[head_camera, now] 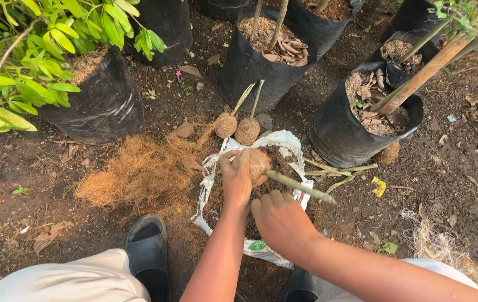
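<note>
My left hand (235, 180) is closed around a ball of brown coconut fibre (258, 163) wrapped on the end of a green cutting stem (300, 188). My right hand (281, 221) sits just below the stem with its fingers curled under it, knuckles up. Both hands are over a white plastic sack (283, 140) holding dark soil. Two finished fibre balls (237, 128) with stems lie on the ground just beyond the sack.
A loose heap of brown coconut fibre (138, 170) lies left of the sack. Black grow bags (105, 103) with plants ring the area; one (345, 131) holds a bamboo stake. Another fibre ball (388, 153) rests by that bag. My shoe (146, 240) is at bottom left.
</note>
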